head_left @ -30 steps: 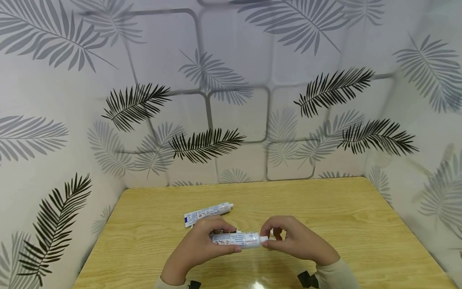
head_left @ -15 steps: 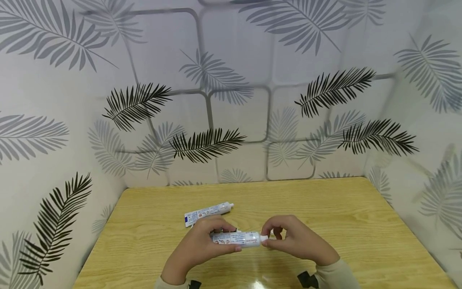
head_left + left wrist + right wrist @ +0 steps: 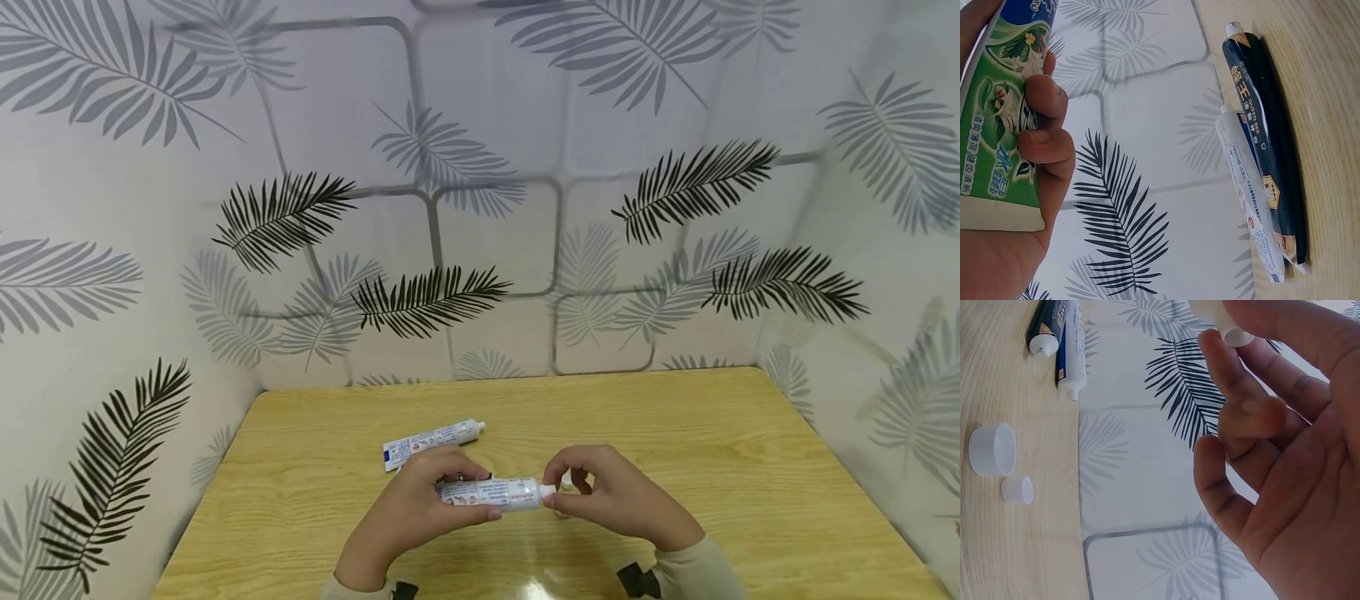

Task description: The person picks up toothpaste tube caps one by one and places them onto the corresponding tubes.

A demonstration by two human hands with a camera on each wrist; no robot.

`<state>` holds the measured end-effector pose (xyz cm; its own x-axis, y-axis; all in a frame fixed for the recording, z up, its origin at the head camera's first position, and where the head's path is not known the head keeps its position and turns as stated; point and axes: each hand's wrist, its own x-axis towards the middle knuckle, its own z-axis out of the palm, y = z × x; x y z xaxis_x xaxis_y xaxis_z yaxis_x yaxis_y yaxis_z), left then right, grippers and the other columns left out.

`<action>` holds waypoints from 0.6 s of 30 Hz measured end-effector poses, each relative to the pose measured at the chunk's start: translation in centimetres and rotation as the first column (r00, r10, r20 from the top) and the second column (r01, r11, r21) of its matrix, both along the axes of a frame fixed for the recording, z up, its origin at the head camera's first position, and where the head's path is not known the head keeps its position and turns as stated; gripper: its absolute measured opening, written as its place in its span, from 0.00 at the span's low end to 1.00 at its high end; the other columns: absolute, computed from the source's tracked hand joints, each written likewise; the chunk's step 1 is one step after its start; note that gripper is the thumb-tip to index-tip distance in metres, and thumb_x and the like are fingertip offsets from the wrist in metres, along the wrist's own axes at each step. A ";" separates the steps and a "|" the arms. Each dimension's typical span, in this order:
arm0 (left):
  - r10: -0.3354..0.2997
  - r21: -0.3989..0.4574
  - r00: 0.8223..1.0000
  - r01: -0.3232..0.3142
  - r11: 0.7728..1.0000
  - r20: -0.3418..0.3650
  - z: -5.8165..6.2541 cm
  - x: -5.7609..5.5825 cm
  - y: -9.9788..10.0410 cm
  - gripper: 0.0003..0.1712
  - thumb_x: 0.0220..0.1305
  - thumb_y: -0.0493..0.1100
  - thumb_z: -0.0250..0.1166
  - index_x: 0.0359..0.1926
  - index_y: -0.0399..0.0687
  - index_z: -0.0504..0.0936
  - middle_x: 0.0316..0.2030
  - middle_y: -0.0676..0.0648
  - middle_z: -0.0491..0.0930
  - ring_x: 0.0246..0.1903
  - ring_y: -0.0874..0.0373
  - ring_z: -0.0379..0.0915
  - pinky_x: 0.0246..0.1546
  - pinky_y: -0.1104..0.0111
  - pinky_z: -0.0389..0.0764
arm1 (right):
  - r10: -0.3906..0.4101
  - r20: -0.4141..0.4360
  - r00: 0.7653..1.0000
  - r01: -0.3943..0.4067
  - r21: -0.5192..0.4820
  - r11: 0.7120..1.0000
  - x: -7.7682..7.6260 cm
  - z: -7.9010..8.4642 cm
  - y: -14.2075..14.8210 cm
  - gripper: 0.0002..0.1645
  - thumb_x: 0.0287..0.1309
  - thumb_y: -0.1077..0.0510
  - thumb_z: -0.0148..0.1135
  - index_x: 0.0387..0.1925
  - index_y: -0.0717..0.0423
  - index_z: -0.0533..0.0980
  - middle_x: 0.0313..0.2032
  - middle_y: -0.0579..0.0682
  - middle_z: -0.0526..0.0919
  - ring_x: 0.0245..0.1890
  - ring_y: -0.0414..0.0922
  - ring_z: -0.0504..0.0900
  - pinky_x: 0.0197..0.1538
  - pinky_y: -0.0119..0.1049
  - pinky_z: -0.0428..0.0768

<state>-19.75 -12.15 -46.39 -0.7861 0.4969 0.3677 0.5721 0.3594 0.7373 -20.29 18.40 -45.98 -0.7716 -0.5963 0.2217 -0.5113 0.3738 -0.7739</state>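
Note:
My left hand (image 3: 423, 504) grips a toothpaste tube (image 3: 517, 493), held level over the table. In the left wrist view the tube's green printed side (image 3: 1004, 125) faces the camera, with curled fingers along its edge. At the tube's right end, my right hand (image 3: 611, 496) pinches the small white cap (image 3: 1237, 336) between thumb and forefinger; its other fingers are bent. Behind the left hand lies a white toothpaste tube (image 3: 435, 442). A black toothpaste tube (image 3: 1266, 144) lies beside it, mostly hidden by the hand in the head view.
Two white caps, one wide (image 3: 992, 450) and one small (image 3: 1017, 490), stand on the wooden table (image 3: 322, 425), beyond the right hand. A wall with a leaf pattern (image 3: 495, 242) rises behind the table's back edge.
The right thumb and forefinger have shifted slightly at the cap, and the tube's capped end has risen a little. Both hands otherwise keep their places; the tubes on the table have not moved.

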 end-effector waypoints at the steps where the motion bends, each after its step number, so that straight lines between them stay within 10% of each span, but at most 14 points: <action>1: -0.002 -0.001 1.000 0.002 1.000 0.001 0.0 0.0 0.0 0.20 0.53 0.56 0.85 0.45 0.60 0.91 0.44 0.57 0.88 0.39 0.65 0.80 0.40 0.70 0.84 | 0.005 0.003 1.000 -0.005 0.002 1.000 0.0 0.0 0.0 0.04 0.67 0.51 0.74 0.40 0.40 0.84 0.37 0.38 0.87 0.27 0.31 0.72 0.30 0.29 0.75; 18: -0.008 -0.007 0.998 0.008 1.000 0.066 -0.8 -0.6 -0.4 0.19 0.53 0.56 0.85 0.45 0.60 0.91 0.46 0.53 0.88 0.40 0.65 0.81 0.43 0.69 0.85 | -0.127 -0.020 0.992 0.127 0.004 0.992 0.0 -0.1 0.3 0.13 0.70 0.51 0.72 0.53 0.38 0.81 0.39 0.39 0.83 0.32 0.37 0.78 0.31 0.33 0.79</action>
